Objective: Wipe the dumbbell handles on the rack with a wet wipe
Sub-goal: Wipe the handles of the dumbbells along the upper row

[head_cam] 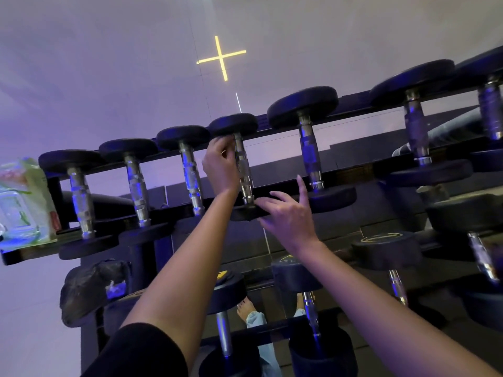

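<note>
Several black-headed dumbbells with knurled chrome handles lie in a row on the top shelf of the rack (353, 103). My left hand (221, 165) is at the far end of the fourth dumbbell's handle (243, 170), fingers curled against the chrome just below the far head (233, 124). My right hand (288, 217) holds the edge of the same dumbbell's near head (242, 213), thumb on top, other fingers beneath, index finger raised. No wipe shows in either hand. A green and white wipes pack (24, 200) stands at the shelf's left end.
Larger dumbbells (386, 250) fill the lower shelves. A crumpled dark bag (92, 289) hangs at the rack's lower left. A bare foot (245, 308) shows on the floor under the rack. The wall behind carries a lit yellow cross (221, 57).
</note>
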